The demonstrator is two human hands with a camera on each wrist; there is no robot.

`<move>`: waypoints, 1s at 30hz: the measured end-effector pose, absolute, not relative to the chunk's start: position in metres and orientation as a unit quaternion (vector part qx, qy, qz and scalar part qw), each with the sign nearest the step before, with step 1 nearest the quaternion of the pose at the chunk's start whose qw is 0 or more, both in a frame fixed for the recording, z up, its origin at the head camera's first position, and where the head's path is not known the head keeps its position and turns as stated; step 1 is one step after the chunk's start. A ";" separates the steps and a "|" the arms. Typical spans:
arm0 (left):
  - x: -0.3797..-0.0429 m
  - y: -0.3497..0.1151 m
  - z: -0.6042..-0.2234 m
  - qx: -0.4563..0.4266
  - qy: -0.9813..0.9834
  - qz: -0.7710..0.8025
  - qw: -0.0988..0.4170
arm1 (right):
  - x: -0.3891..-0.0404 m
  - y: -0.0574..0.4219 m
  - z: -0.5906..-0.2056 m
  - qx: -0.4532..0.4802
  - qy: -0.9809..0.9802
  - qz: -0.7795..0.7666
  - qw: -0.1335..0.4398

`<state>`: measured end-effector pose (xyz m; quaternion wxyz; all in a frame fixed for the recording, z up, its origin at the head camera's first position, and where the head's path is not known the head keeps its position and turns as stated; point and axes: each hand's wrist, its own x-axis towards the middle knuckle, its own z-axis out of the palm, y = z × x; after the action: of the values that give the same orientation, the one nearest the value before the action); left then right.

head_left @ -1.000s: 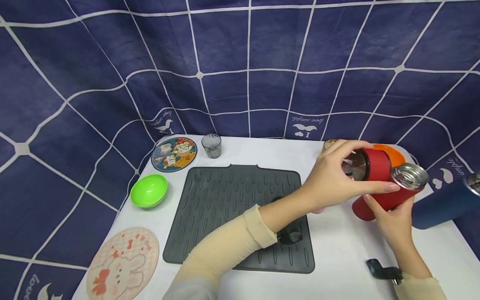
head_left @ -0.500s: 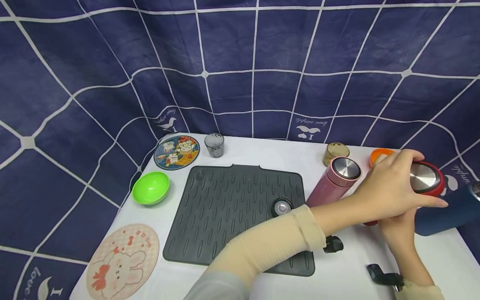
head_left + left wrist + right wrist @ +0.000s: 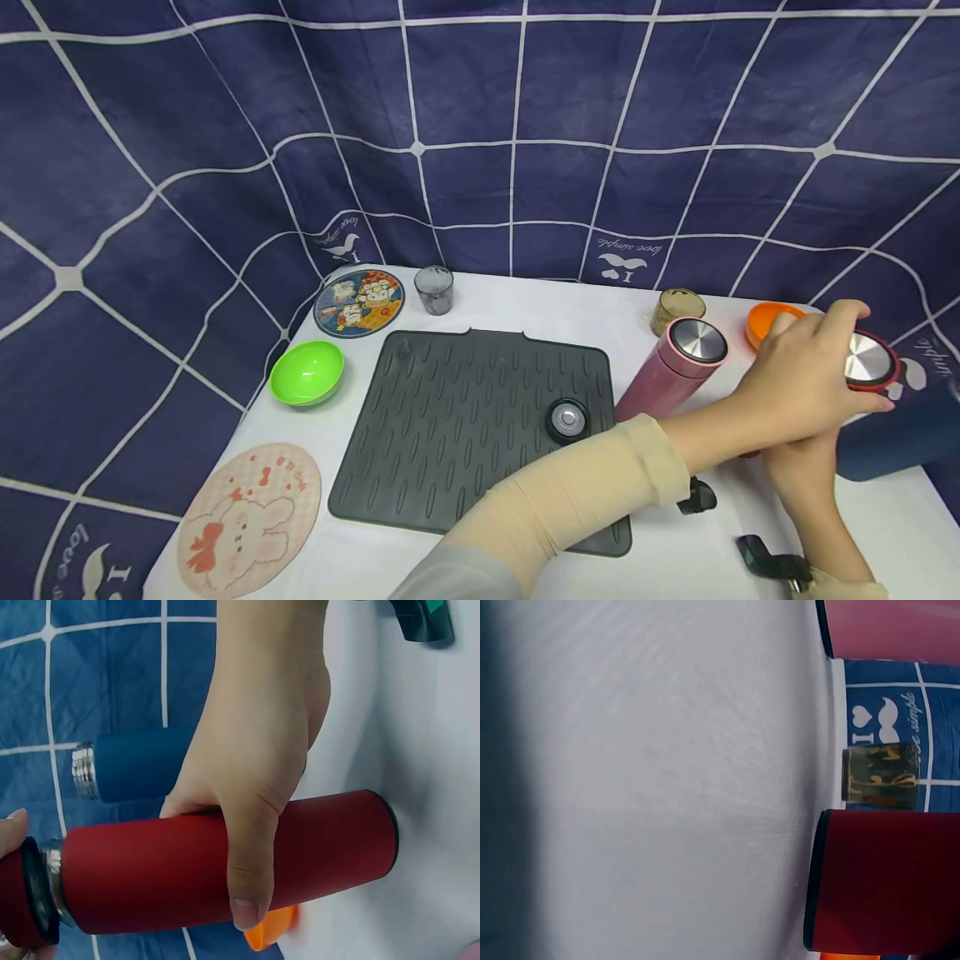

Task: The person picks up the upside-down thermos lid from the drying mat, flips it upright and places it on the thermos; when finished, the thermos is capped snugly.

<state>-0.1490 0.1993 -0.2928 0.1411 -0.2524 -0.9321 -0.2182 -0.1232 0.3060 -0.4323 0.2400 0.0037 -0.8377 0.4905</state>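
Observation:
My left hand grips a red, steel-topped lid at the mouth of a red thermos bottle. A band of silver neck shows between lid and body in the left wrist view. My right hand is wrapped around the bottle's body, thumb across its side; in the head view it is mostly hidden under the left hand. The bottle's lower end shows in the right wrist view. Close behind stands a blue bottle, its silver threaded neck bare.
A pink bottle stands left of my hands, near an amber glass and an orange bowl. A black round stopper lies on the grey mat. Farther left are a grey glass, green bowl and two round mats.
My left hand has turned the red lid from sideways beside the bottle to steel top up over its mouth. The pink bottle has come into view. My right hand keeps its hold.

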 end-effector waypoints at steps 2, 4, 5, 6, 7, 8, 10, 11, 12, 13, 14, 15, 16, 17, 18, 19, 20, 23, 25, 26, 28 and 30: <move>-0.152 0.202 -0.295 -0.237 -0.932 -0.236 0.137 | -0.121 0.302 -0.426 0.003 -0.833 0.501 0.234; -0.154 0.204 -0.298 -0.223 -0.931 -0.252 0.139 | -0.119 0.301 -0.425 -0.010 -0.834 0.504 0.225; -0.154 0.205 -0.299 -0.217 -0.931 -0.259 0.137 | -0.118 0.302 -0.426 -0.020 -0.835 0.504 0.219; -0.154 0.206 -0.301 -0.213 -0.931 -0.265 0.134 | -0.118 0.304 -0.428 -0.031 -0.837 0.502 0.215; -0.154 0.207 -0.302 -0.211 -0.930 -0.270 0.134 | -0.118 0.306 -0.430 -0.042 -0.839 0.500 0.212; -0.154 0.207 -0.303 -0.212 -0.929 -0.270 0.138 | -0.118 0.307 -0.432 -0.051 -0.840 0.498 0.209; -0.154 0.207 -0.305 -0.215 -0.928 -0.272 0.141 | -0.119 0.309 -0.435 -0.058 -0.841 0.497 0.207; -0.154 0.206 -0.305 -0.217 -0.927 -0.273 0.139 | -0.119 0.309 -0.435 -0.056 -0.841 0.497 0.208; -0.154 0.205 -0.304 -0.223 -0.925 -0.273 0.140 | -0.119 0.308 -0.434 -0.049 -0.840 0.498 0.210; -0.155 0.204 -0.304 -0.229 -0.924 -0.273 0.141 | -0.119 0.307 -0.433 -0.042 -0.838 0.501 0.213; -0.155 0.202 -0.303 -0.232 -0.923 -0.271 0.143 | -0.120 0.305 -0.430 -0.031 -0.835 0.504 0.217; -0.155 0.200 -0.302 -0.232 -0.923 -0.271 0.144 | -0.120 0.303 -0.428 -0.018 -0.833 0.508 0.220; -0.155 0.198 -0.300 -0.231 -0.924 -0.268 0.147 | -0.121 0.301 -0.426 -0.007 -0.830 0.511 0.223; -0.154 0.197 -0.299 -0.228 -0.925 -0.267 0.148 | -0.121 0.299 -0.423 0.005 -0.827 0.515 0.227; -0.154 0.195 -0.298 -0.225 -0.926 -0.265 0.150 | -0.122 0.298 -0.421 0.016 -0.823 0.520 0.230; -0.153 0.194 -0.297 -0.221 -0.927 -0.264 0.150 | -0.122 0.297 -0.420 0.023 -0.820 0.523 0.233; -0.151 0.194 -0.297 -0.219 -0.928 -0.260 0.150 | -0.122 0.297 -0.419 0.030 -0.818 0.524 0.236; -0.148 0.196 -0.296 -0.216 -0.932 -0.254 0.143 | -0.120 0.297 -0.418 0.035 -0.816 0.523 0.244; -0.147 0.198 -0.296 -0.216 -0.933 -0.249 0.146 | -0.118 0.298 -0.418 0.031 -0.818 0.521 0.243; -0.147 0.200 -0.296 -0.216 -0.933 -0.247 0.148 | -0.117 0.298 -0.418 0.027 -0.820 0.518 0.242; -0.148 0.202 -0.297 -0.217 -0.933 -0.246 0.151 | -0.116 0.298 -0.418 0.021 -0.822 0.516 0.239; -0.150 0.205 -0.296 -0.222 -0.931 -0.247 0.151 | -0.115 0.298 -0.419 0.018 -0.822 0.518 0.238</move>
<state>-0.1500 0.2045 -0.2965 0.1508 -0.2218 -0.9310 -0.2475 -0.1152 0.2976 -0.4185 0.2382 0.0180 -0.8215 0.5177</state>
